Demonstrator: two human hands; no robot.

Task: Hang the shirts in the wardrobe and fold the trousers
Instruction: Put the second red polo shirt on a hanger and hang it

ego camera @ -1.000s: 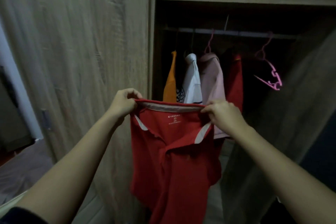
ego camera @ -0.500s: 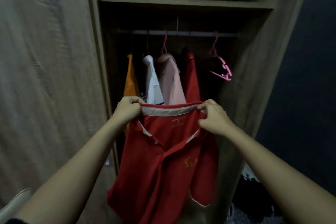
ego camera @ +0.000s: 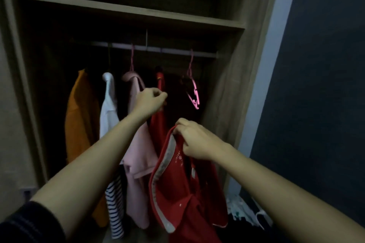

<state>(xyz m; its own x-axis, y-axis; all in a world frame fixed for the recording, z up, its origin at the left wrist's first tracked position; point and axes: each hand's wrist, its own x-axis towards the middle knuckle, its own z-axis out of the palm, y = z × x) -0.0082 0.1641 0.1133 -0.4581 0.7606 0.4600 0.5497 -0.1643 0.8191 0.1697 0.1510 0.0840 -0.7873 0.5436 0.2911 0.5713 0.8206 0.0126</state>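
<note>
Below the rail (ego camera: 154,48), several shirts (ego camera: 141,156) are already hanging; farther below, our right hand (ego camera: 197,142) is pinching the collar of the red shirt (ego camera: 177,193), not yet hung; our left hand (ego camera: 150,102) is curling nearer the rail, grip unclear.

Red polo shirt (ego camera: 183,193), grey-lined collar, dangling, lower centre. Wardrobe (ego camera: 138,14), open; orange shirt (ego camera: 79,116), white shirt (ego camera: 108,104), pink shirt (ego camera: 138,154), another red shirt (ego camera: 157,132) hung centre-left.

Matt wood-grain wardrobe (ego camera: 233,85) panels; smooth, dull metal rail (ego camera: 169,49); glossy pink plastic hanger (ego camera: 194,94); red shirt (ego camera: 177,193), soft matt knit cloth.
</note>
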